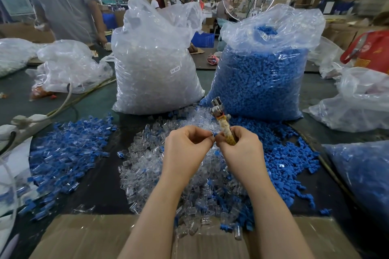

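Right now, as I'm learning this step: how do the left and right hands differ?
The left hand holds only a small blue part; the right hand holds a tool with a wrapped handle, metal head up. The left hand pinches with fingertips; the right hand wraps its fingers round the handle. Both meet at the blue part, above the clear parts.

Tool in my right hand: silver head, tan-yellow wound handle. Piece pinched by my left hand: blue. Middle pile: clear. Right pile, right bag: blue. Left bag: clear, white label. Carton: brown.
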The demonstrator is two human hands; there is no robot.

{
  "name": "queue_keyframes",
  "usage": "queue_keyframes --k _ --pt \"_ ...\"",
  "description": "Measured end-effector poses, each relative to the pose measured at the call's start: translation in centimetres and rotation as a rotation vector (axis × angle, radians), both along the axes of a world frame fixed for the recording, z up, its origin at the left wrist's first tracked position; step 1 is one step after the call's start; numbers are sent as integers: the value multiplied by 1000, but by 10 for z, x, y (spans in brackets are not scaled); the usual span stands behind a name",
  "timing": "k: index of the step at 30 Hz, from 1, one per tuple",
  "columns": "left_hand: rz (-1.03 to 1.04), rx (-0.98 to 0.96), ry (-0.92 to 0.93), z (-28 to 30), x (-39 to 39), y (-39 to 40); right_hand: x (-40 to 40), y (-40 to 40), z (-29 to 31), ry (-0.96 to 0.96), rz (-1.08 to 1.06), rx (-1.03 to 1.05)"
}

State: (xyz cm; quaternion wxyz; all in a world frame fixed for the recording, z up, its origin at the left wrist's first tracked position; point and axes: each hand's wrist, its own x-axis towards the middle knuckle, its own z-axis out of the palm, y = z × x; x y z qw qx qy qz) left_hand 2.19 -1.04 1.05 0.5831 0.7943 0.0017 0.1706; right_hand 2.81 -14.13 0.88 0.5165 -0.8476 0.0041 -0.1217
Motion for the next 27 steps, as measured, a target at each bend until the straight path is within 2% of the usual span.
queue_keyframes --k 4,11,13,19,22,27 --pt "13 4 -29 0 0 0 -2 1 3 42 65 138" --pt "36 -24 -35 -2 0 0 -1 -1 4 60 105 191" --pt "40 -108 -2 -2 0 -1 0 -2 4 68 119 185" --pt "-23 -575 77 4 0 2 0 -9 3 97 135 105" --pt "-22 -666 81 6 0 4 0 -12 1 106 185 9" --pt "-14 -689 56 7 0 7 0 -12 -2 146 294 -97"
